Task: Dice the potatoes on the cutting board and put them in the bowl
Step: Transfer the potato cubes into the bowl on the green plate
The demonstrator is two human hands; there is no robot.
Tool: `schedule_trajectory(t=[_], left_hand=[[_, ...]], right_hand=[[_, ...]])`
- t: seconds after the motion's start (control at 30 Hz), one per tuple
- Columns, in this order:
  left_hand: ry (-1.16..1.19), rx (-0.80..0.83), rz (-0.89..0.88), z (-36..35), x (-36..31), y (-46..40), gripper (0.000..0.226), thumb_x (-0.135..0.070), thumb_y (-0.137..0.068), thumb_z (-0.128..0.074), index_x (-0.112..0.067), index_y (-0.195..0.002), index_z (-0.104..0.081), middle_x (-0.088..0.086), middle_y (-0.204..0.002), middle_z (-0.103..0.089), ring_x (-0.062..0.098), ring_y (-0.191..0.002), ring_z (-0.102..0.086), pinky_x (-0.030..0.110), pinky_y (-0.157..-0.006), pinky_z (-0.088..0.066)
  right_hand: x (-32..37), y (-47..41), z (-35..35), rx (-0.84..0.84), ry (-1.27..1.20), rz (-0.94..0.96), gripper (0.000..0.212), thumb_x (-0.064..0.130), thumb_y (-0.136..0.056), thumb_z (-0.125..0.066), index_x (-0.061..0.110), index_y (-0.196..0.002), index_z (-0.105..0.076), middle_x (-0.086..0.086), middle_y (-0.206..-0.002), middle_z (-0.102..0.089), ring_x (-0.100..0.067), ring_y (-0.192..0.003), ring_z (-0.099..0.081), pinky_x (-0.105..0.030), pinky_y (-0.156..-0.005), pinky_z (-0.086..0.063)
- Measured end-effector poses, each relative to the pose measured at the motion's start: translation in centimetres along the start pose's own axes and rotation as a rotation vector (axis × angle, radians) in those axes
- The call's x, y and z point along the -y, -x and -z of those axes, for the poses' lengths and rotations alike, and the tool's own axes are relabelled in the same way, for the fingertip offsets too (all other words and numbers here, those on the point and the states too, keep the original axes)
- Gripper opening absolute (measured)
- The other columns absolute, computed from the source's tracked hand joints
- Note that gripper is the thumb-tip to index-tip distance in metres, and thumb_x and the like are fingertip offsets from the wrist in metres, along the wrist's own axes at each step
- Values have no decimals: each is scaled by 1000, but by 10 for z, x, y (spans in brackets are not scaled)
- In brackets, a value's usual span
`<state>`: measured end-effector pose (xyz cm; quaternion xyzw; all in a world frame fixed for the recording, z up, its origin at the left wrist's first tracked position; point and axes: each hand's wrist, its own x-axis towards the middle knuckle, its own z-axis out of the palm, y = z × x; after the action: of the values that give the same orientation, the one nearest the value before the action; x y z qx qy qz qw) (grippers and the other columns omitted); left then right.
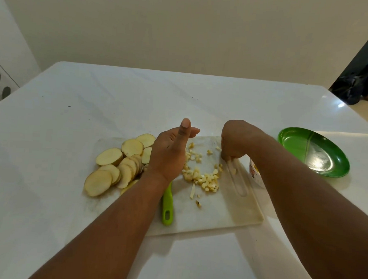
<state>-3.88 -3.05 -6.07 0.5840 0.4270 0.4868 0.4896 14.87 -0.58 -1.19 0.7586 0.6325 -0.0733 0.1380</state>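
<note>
Head view: a white cutting board (pixel 217 218) lies on the white worktop (pixel 95 96). At the board's 9 o'clock side, round potato slices (pixel 117 168) overlap in a heap, some spilling past the board's left edge onto the worktop. Near the board's middle, diced potato pieces (pixel 204 178) lie in a loose curve.

The left hand (pixel 169 153) stands on its edge over the board between the slices and the dice, thumb up, fingers straight and holding nothing. A green handle (pixel 167 206) pokes out from under its wrist toward 6 o'clock; the rest of that tool is hidden.

The right hand (pixel 238 140) is at the board's 2 o'clock part, fingers curled downward onto the board beside a few dice; whether they pinch anything I cannot tell.

A green bowl (pixel 331 164) sits on the worktop at 3 o'clock of the board, well apart from it. A small white container (pixel 255 170) shows just beside the board's right edge, partly hidden by the right forearm.
</note>
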Motion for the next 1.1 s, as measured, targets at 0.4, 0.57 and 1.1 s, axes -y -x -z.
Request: schedule_trajectory(t=[0.4, 0.57, 1.1], left_hand=[[-62, 30, -22, -4, -4, 7, 70, -85, -76, -40, -32, -100, -78, -22, -104, -76, -12, -105, -64, 17, -89, -46], [-143, 60, -58, -6, -3, 12, 58, -84, -78, -46, -38, -94, -78, -14, -95, -77, -3, -95, -68, 22, -88, -51], [-147, 35, -41, -5, -3, 12, 49, -80, -83, -57, -35, -90, -77, 14, -90, -75, 10, -79, -61, 36, -83, -56]], right_hand=[[-43, 51, 39, -103, -452, -3, 6, 7, -67, -75, 6, -73, -76, -10, -68, -73, -19, -62, -71, -32, -69, -60], [-80, 72, 35, -49, -478, -111, 10, 3, -67, -75, 10, -75, -78, -9, -69, -74, -23, -70, -75, -37, -74, -62], [-20, 69, 1, -197, -11, 191, 13, 19, -72, -77, 22, -83, -71, 4, -87, -66, -17, -79, -65, -33, -68, -58]])
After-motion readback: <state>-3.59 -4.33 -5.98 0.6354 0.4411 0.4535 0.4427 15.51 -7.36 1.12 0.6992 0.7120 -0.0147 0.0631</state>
